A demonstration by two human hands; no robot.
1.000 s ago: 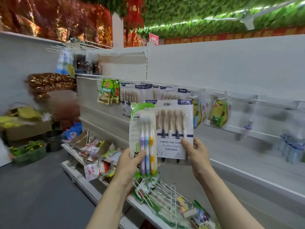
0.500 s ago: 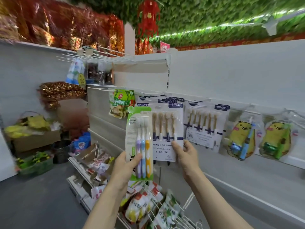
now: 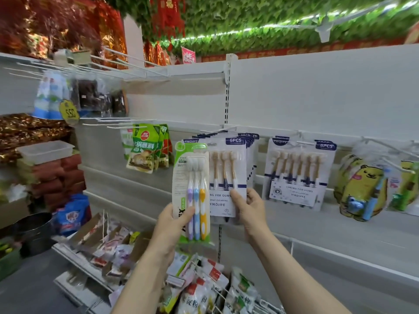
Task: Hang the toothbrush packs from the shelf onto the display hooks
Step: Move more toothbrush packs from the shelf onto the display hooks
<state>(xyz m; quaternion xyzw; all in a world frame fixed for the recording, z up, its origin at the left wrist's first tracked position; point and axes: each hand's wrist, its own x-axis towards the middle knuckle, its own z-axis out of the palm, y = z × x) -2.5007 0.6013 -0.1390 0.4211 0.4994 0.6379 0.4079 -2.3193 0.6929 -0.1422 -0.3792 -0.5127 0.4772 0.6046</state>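
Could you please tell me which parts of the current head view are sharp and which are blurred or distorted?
In the head view, the green toothbrush pack in the left hand and the 6PCS pack held by the right hand read sharply; the red foil decorations at top left are smeared by blur; the upper shelf edge bows from wide-angle distortion; the ceiling light strip glares white.

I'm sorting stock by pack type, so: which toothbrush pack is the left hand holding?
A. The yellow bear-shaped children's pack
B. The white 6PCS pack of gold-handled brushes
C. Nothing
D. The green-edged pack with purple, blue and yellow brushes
D: the left hand grips the green-edged three-brush pack by its lower part, while the right hand holds the white 6PCS pack beside it.
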